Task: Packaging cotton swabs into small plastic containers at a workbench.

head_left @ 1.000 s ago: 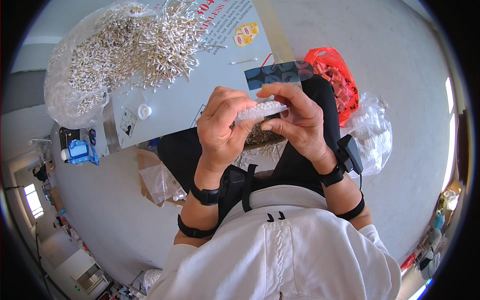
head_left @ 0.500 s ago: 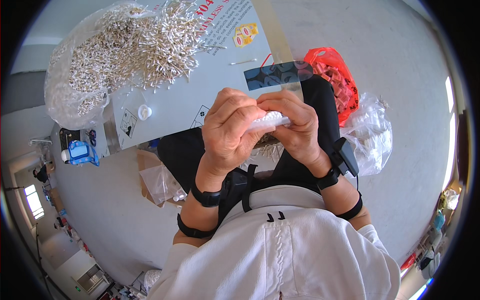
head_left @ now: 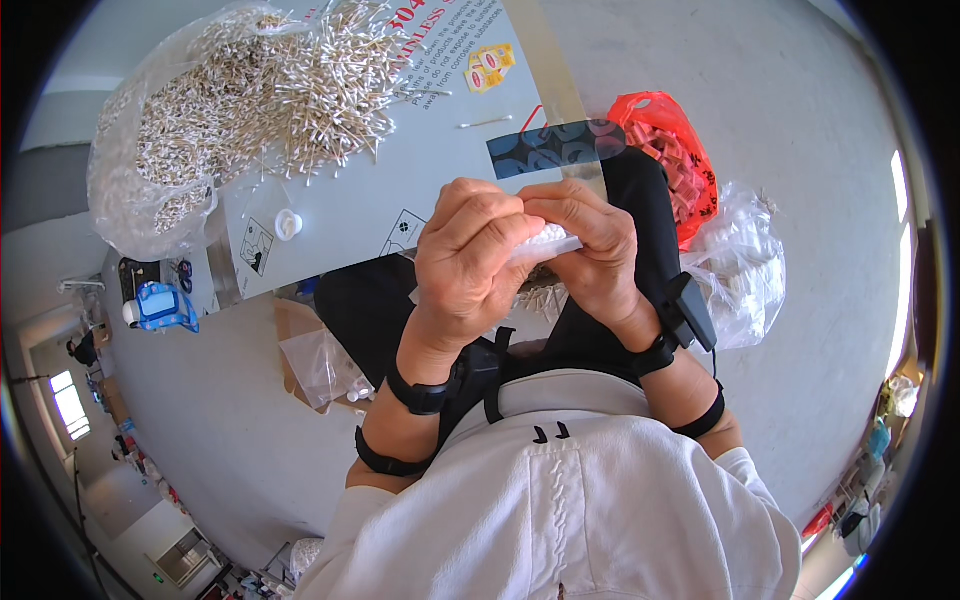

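Note:
Above my lap, both hands grip a small translucent pack of cotton swabs [head_left: 552, 242] whose white tips show in a tight bunch. Around the pack's left end, my left hand [head_left: 468, 262] is closed, and its fingers cover much of it. My right hand [head_left: 597, 248] pinches the other end between thumb and fingers. Whether the pack is a box or a bag I cannot tell. A large heap of loose cotton swabs [head_left: 335, 95] lies on the table, spilling from a clear plastic bag [head_left: 105, 205].
On the metal-topped table [head_left: 340, 225] are a small round white container [head_left: 288, 224], yellow labels [head_left: 489, 68], a single swab [head_left: 486, 122] and a dark patterned strip [head_left: 545, 150]. Right of my knee sit a red bag [head_left: 707, 170] of pink pieces and a clear bag [head_left: 745, 280].
My left hand has shifted slightly right along the pack and covers more of it. My right hand stays nearly where it was.

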`<state>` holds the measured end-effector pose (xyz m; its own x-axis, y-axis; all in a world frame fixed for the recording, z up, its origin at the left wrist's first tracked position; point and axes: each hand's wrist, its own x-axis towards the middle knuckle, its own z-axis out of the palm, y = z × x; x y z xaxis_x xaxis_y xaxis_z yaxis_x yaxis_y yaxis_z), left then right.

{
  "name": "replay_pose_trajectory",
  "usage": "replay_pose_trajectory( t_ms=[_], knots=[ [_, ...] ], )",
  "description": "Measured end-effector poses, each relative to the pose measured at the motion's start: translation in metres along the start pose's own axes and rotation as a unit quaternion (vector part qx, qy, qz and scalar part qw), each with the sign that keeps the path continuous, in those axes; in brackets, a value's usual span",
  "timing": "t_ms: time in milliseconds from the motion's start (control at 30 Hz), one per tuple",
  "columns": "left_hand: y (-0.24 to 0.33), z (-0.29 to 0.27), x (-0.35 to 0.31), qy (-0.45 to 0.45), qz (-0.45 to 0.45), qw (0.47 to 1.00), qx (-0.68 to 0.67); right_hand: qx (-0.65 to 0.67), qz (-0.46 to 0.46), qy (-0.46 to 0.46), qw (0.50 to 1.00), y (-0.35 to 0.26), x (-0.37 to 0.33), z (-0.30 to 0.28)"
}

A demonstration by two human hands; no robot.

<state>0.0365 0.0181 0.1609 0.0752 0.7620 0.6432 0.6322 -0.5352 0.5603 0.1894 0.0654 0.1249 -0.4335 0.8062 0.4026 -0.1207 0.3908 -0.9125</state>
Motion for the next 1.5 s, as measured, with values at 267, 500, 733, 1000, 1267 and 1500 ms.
replay_pose_trajectory(
  t_ms=[267,500,733,1000,1267,1500],
  knots=[
    [-0.002,-0.011,0.004,-0.040,-0.093,0.993,-0.068,0.096,0.093,-0.012,0.991,0.002,-0.002,-0.007],
    [-0.008,-0.009,-0.003,-0.008,-0.068,0.996,-0.061,0.064,0.036,0.000,0.997,-0.003,0.000,-0.004],
    [-0.005,-0.009,0.003,-0.016,-0.075,0.996,-0.055,-0.015,-0.015,-0.005,1.000,-0.004,0.006,-0.009],
    [-0.003,-0.004,0.003,-0.020,-0.115,0.992,-0.057,0.066,0.075,0.018,0.995,0.001,0.000,-0.007],
    [-0.014,-0.012,-0.007,-0.024,-0.159,0.982,-0.103,0.112,0.125,0.005,0.986,-0.001,-0.004,-0.010],
    [-0.014,-0.008,-0.012,-0.020,-0.160,0.979,-0.122,0.057,0.058,-0.012,0.997,0.002,-0.005,-0.013]
  ],
)
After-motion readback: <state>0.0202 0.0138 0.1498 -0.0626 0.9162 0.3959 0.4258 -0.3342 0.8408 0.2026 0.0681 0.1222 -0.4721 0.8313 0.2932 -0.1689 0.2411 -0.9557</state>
